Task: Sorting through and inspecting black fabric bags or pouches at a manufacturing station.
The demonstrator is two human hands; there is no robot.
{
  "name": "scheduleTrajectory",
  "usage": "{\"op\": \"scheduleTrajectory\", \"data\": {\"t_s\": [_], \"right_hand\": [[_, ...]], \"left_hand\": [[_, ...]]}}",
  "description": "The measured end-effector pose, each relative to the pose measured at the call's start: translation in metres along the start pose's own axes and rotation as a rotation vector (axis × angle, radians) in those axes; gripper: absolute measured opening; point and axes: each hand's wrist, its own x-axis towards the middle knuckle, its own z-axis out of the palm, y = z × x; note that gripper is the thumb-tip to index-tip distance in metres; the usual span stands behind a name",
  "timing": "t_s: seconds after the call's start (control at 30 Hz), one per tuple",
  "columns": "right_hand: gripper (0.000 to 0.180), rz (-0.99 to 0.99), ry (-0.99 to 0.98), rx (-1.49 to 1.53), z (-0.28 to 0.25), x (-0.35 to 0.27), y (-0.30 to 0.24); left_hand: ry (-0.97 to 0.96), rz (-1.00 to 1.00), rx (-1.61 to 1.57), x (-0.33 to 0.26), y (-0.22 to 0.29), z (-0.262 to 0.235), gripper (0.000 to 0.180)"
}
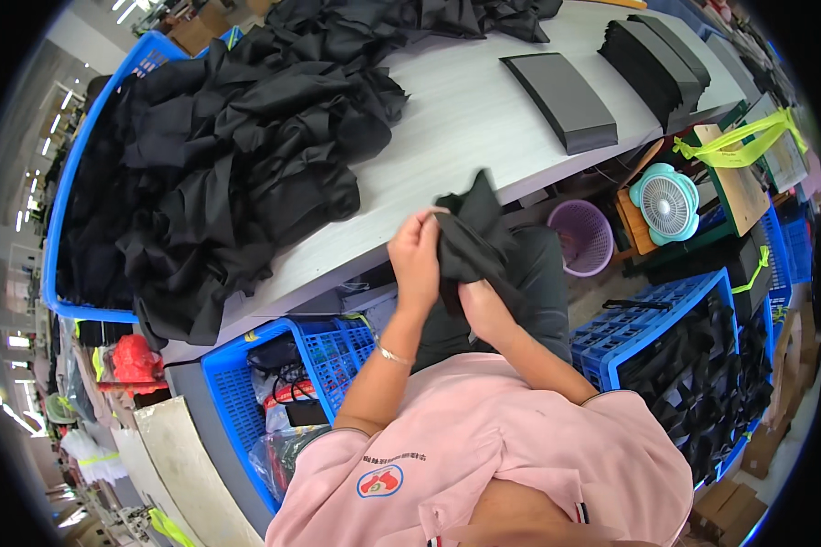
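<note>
A piece of black fabric [472, 239] is held up over my lap, just off the table's front edge. My left hand [417, 244] pinches its upper left corner, fingers closed. Lower down, my right hand [486, 310] is partly tucked under the cloth; its fingers are covered by the folds, though the fabric bunches around them. To the left on the grey-white table [447, 118] lies a large heap of crumpled black cloth pieces [246, 137], spilling over the front edge.
Neat stacks of flat black pieces [561, 98] lie at the table's right. Beneath are a purple bin [581, 239] and a turquoise fan [666, 202]. A blue crate of bags [315, 360] stands at my left, a blue crate of black strips [675, 310] at my right.
</note>
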Motion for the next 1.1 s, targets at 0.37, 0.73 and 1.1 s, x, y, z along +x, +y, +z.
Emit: {"op": "scheduleTrajectory", "data": {"t_s": [0.37, 0.73, 1.1], "right_hand": [[0.037, 0.083, -0.181, -0.321, -0.049, -0.046, -0.039], [0.036, -0.050, -0.082, -0.668, -0.028, 0.026, -0.057], [0.034, 0.293, -0.221, -0.158, -0.039, 0.016, -0.061]], "left_hand": [[0.121, 0.280, 0.066, 0.061, 0.029, -0.035, 0.010], [-0.182, 0.280, 0.319, -0.018, 0.032, -0.013, 0.013], [-0.391, -0.682, -0.597, -0.011, 0.012, -0.077, 0.032]]}}
